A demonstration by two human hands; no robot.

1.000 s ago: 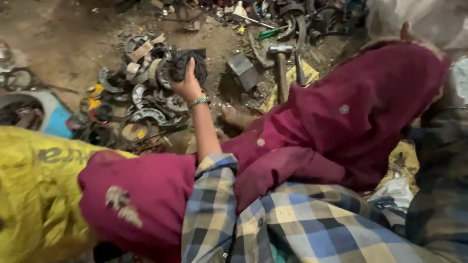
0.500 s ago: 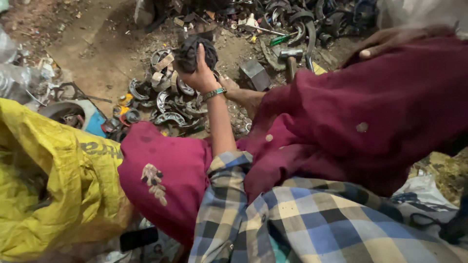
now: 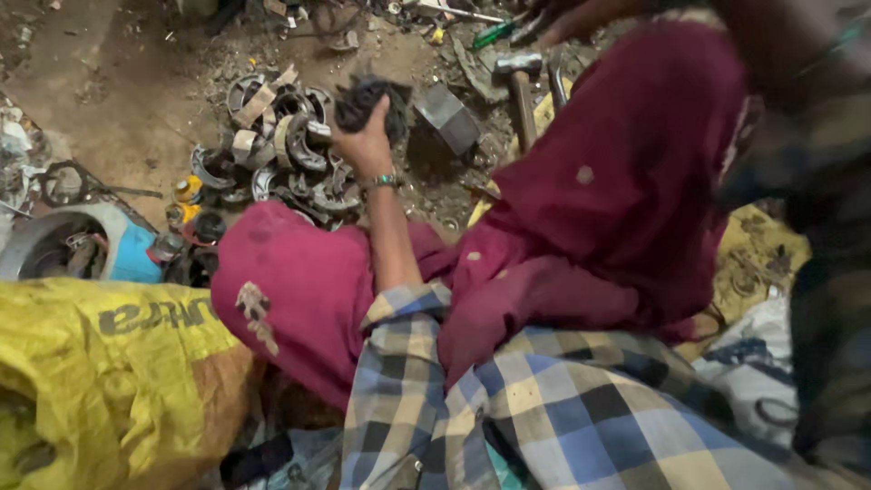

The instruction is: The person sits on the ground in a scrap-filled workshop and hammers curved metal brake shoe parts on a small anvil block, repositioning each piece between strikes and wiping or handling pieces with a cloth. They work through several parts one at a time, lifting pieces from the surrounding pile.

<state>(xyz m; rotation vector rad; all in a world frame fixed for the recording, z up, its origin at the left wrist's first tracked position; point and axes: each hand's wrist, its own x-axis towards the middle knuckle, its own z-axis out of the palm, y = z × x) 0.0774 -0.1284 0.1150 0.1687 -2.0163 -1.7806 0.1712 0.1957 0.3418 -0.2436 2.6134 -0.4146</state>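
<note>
The left hand (image 3: pixel 367 145) grips a dark round part (image 3: pixel 370 98) above the scrap pile (image 3: pixel 272 145) on the floor, while the right hand's state cannot be told.

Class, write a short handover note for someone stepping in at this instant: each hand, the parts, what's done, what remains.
Left hand: gripping a dark round metal part, held above the pile of curved metal pieces.
Right hand: blurred at the top edge, near a green-handled screwdriver; grip unclear.
Hammer: lying on the ground.
Done: one part picked up.
Left: part not yet set down.
</note>
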